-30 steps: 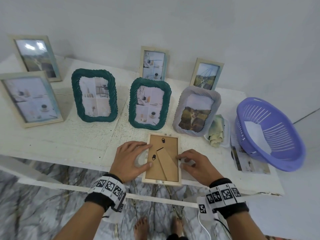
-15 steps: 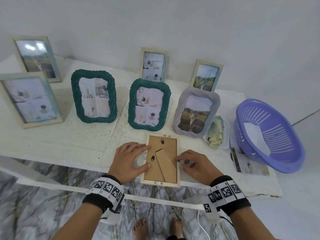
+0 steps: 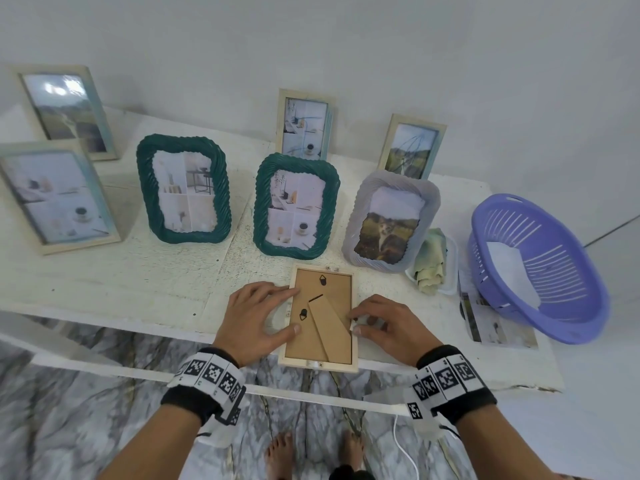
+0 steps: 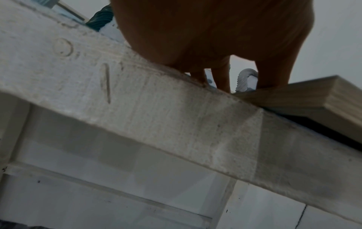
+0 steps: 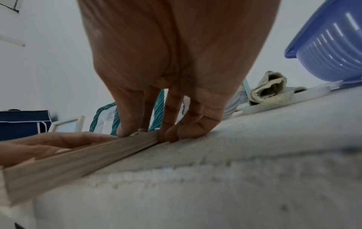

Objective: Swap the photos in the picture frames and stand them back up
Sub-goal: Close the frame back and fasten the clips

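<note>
The frame (image 3: 320, 315) lies face down at the near edge of the worktop (image 3: 138, 282), its brown back and stand up. My left hand (image 3: 256, 320) rests with straight fingers on its left side. My right hand (image 3: 384, 327) has curled fingers (image 5: 186, 131) against its right edge, the thumb on top. Behind it stand two green frames (image 3: 294, 206) and a grey one (image 3: 389, 220).

Pale wood frame (image 3: 321, 362) with matt brown fibreboard back, rough white-painted table (image 3: 138, 282), glossy plastic basket (image 3: 540, 271).
</note>
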A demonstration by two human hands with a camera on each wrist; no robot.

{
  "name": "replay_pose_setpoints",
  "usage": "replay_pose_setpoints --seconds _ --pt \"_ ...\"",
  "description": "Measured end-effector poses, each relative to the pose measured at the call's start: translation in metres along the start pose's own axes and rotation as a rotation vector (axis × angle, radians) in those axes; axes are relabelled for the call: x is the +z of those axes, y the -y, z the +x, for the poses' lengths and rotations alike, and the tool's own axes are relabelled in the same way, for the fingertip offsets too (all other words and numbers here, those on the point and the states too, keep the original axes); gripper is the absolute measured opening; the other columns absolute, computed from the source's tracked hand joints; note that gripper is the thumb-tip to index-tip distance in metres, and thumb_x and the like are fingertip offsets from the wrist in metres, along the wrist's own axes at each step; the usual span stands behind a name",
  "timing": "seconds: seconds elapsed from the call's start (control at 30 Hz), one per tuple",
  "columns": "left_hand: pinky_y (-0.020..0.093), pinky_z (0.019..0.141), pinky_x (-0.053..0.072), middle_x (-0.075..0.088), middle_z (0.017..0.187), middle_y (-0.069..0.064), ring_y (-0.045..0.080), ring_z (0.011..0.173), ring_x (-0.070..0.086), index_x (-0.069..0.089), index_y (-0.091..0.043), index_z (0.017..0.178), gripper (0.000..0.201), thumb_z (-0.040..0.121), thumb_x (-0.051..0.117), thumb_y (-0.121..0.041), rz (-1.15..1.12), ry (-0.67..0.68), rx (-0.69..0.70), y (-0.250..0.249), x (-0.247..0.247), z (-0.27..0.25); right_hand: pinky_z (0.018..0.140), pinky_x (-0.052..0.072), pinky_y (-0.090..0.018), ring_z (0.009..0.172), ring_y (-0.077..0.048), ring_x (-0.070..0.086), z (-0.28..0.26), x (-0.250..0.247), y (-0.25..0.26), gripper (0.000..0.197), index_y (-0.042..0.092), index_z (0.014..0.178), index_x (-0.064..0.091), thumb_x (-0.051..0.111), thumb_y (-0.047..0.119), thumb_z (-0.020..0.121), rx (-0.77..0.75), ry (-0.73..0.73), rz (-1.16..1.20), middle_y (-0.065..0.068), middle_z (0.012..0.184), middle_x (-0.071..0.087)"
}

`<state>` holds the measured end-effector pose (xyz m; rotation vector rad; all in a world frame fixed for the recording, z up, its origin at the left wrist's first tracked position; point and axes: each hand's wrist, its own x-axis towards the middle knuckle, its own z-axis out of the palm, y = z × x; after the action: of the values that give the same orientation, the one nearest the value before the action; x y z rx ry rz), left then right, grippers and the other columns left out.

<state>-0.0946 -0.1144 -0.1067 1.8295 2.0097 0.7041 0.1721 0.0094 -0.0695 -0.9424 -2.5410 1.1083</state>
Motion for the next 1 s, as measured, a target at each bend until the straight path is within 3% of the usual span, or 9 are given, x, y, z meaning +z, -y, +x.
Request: replay_pose_setpoints --seconds 0.1,0.23,0.37,0.5,1.0 --pt "0.03 0.1 0.022 0.053 0.125 -0.017 0.01 0.125 0.036 0.046 -0.044 0.139 0.069 0.077 0.044 -0.073 -0.002 -0.001 0.004 0.0 0.0 0.0 0.074 0.046 -0.022 0.08 -0.007 0.055 0.003 0.003 0.005 0.011 0.025 0.096 0.069 0.07 0.028 0.085 0.021 -0.02 -0.031 0.01 0.097 0.059" --pt "0.029 0.1 0.021 0.052 0.126 -0.016 0.01 0.125 0.034 0.046 -0.042 0.139 0.071 0.075 0.044 -0.073 0.001 0.006 0.001 -0.003 -0.002 0.0 0.066 0.038 -0.015 0.074 -0.007 0.05 0.008 0.01 0.008 0.014 0.025 0.091 0.056 0.067 0.032 0.087 0.031 -0.077 -0.128 0.01 0.088 0.054" --pt "0.028 0.101 0.024 0.047 0.123 -0.02 0.003 0.118 0.034 0.049 -0.032 0.126 0.07 0.068 0.051 -0.071 -0.081 -0.025 -0.057 -0.008 -0.006 0.001 0.063 0.042 -0.022 0.068 -0.01 0.05 0.014 0.01 0.009 0.019 0.024 0.084 0.05 0.066 0.033 0.087 0.058 -0.076 -0.144 0.011 0.083 0.052" --pt "0.028 0.095 0.023 0.051 0.122 -0.02 0.003 0.116 0.036 0.05 -0.035 0.109 0.051 0.07 0.055 -0.067 -0.094 -0.051 -0.025 -0.007 -0.005 -0.001 0.063 0.041 -0.021 0.069 -0.009 0.049 0.012 0.013 0.008 0.018 0.022 0.083 0.051 0.066 0.031 0.087 0.05 -0.103 -0.159 0.011 0.083 0.052" --pt "0.03 0.101 0.021 0.05 0.124 -0.018 0.005 0.124 0.038 0.06 -0.049 0.104 0.03 0.079 0.052 -0.065 -0.101 -0.039 0.063 0.001 0.002 -0.002 0.065 0.038 -0.017 0.072 -0.006 0.048 0.012 0.014 0.012 0.015 0.024 0.087 0.051 0.065 0.03 0.088 0.069 -0.098 -0.145 0.01 0.085 0.052"
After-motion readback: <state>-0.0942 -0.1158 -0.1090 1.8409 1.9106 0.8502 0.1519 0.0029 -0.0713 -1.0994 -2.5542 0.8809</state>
